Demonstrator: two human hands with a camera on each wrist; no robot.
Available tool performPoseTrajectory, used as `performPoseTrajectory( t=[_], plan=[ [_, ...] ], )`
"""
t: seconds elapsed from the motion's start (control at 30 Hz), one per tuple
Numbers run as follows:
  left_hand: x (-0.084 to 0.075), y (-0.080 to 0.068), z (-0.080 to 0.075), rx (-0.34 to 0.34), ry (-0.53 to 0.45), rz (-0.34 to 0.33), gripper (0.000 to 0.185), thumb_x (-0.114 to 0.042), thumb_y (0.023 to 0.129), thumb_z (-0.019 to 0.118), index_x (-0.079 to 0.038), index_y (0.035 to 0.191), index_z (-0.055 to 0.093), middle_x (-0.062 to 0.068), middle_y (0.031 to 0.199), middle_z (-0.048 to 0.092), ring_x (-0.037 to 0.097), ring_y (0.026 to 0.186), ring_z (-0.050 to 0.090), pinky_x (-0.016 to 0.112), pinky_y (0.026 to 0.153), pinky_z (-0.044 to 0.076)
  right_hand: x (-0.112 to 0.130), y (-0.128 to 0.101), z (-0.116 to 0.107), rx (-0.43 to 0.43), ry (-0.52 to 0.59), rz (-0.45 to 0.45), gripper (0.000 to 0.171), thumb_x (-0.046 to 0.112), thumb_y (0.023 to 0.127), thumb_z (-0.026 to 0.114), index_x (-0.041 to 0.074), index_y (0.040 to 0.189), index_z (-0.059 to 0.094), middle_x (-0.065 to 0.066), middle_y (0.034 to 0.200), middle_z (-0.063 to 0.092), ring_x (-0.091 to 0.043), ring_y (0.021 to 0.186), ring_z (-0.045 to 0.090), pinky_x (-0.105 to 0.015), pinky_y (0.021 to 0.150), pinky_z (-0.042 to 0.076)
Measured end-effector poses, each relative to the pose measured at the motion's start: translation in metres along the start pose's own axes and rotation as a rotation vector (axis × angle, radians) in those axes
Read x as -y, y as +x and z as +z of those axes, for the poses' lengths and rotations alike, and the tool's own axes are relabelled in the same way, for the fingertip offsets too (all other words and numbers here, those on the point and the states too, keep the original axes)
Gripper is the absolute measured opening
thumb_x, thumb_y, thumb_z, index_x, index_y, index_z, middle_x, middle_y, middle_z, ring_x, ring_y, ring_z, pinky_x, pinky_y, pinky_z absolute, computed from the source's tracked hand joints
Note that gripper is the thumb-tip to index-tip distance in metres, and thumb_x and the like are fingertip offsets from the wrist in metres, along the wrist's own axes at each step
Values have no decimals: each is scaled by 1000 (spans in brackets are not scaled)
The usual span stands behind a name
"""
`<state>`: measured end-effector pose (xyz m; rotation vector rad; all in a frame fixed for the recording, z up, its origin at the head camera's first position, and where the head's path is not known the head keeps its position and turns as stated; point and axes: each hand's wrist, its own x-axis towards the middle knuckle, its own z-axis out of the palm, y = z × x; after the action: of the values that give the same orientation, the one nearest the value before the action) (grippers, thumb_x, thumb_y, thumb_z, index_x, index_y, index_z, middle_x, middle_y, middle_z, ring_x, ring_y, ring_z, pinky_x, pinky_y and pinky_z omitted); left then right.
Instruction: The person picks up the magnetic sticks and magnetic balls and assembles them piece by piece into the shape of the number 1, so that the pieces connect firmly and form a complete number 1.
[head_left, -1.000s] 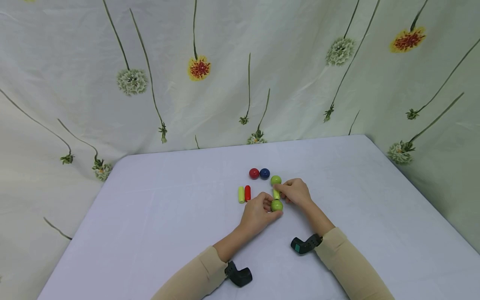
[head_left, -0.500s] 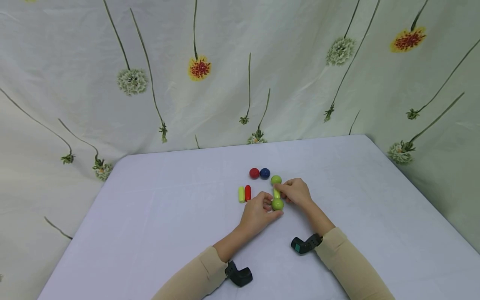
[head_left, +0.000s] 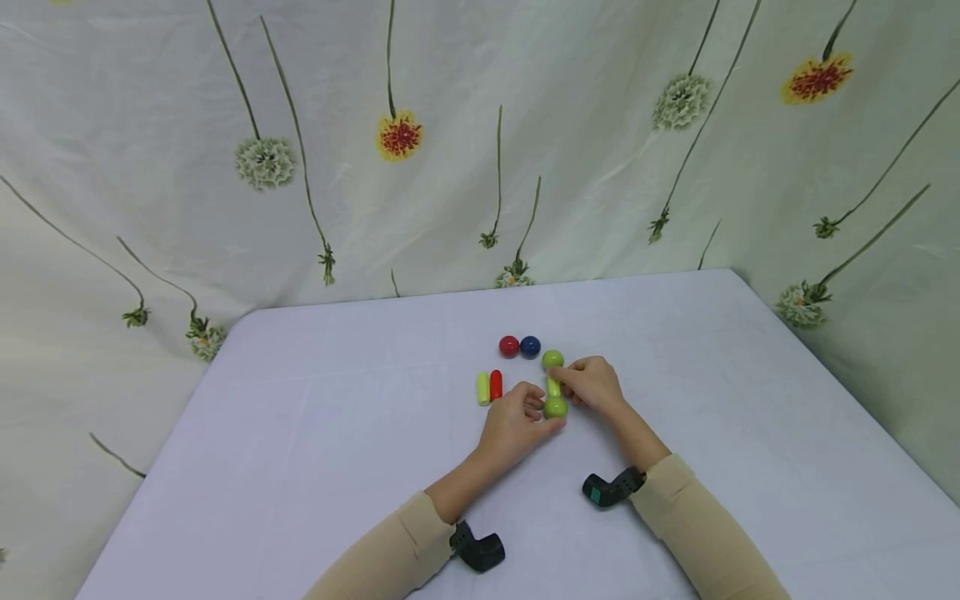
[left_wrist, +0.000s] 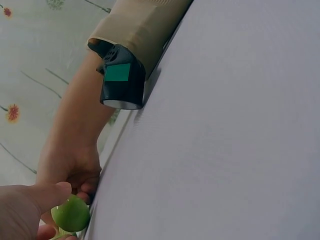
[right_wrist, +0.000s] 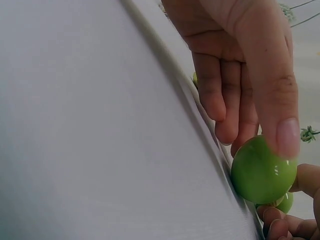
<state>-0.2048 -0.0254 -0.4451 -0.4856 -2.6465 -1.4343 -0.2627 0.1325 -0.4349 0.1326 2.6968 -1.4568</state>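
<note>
Left hand [head_left: 512,427] pinches the near glossy green ball [head_left: 555,407]; right hand [head_left: 592,383] grips the yellow-green peg [head_left: 553,387] joining it to the far green ball [head_left: 552,359]. Toward the white surface's [head_left: 315,467] far edge lie a red ball [head_left: 509,347] and blue ball [head_left: 530,346]; leftward, a yellow-green capsule [head_left: 482,388] and red capsule [head_left: 496,385].

We see a dumbbell-like piece on the table: a yellow-green peg [head_left: 552,387] with a glossy green ball at each end. The near green ball [head_left: 555,407] sits at the peg's near end, pinched between thumb and fingers of the left hand [head_left: 513,427]; the left wrist view shows the same ball [left_wrist: 71,213] under the thumb tip. The far green ball [head_left: 552,359] sits at the peg's far end, resting on the table. The right hand [head_left: 592,385] pinches the peg's middle from the right. The peg lies flat, running away from us. Whether both balls are fully seated on the peg, we cannot tell.
</note>
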Motion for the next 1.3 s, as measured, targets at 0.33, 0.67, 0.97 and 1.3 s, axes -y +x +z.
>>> performPoseTrajectory(
  t=[0.33, 0.67, 0.97, 1.3],
  plan=[
    [2, 2, 0, -19, 31, 44, 41, -28, 72, 80, -5, 97, 59, 0, 84, 60, 12, 74, 55, 21, 67, 48, 0, 0, -1, 7, -1, -10, 35, 36, 79, 65, 4, 64, 65, -1, 54, 56, -11, 44, 48, -22, 42, 36],
    [2, 1, 0, -4, 33, 34, 33, -23, 73, 79, -7, 96, 59, -1, 84, 60, 11, 75, 55, 20, 69, 48, 1, -3, -2, 21, -19, -8, 38, 39, 81, 64, 4, 67, 66, -2, 57, 58, -12, 47, 50, -23, 45, 37],
    [3, 1, 1, 4, 45, 43, 30, -21, 74, 78, -7, 95, 60, -1, 85, 62, 10, 75, 56, 21, 69, 48, 0, -13, -9, 50, -1, -14, 40, 37, 86, 60, -2, 83, 68, -5, 66, 63, -14, 54, 55, -24, 52, 44],
    [0, -1, -1, 11, 39, 34, 30, -20, 75, 77, -6, 95, 61, 1, 85, 62, 11, 77, 57, 22, 70, 48, -4, -37, -11, 21, -39, -165, 38, 36, 82, 66, 2, 96, 63, -3, 79, 63, -14, 69, 57, -27, 60, 45]
  ],
)
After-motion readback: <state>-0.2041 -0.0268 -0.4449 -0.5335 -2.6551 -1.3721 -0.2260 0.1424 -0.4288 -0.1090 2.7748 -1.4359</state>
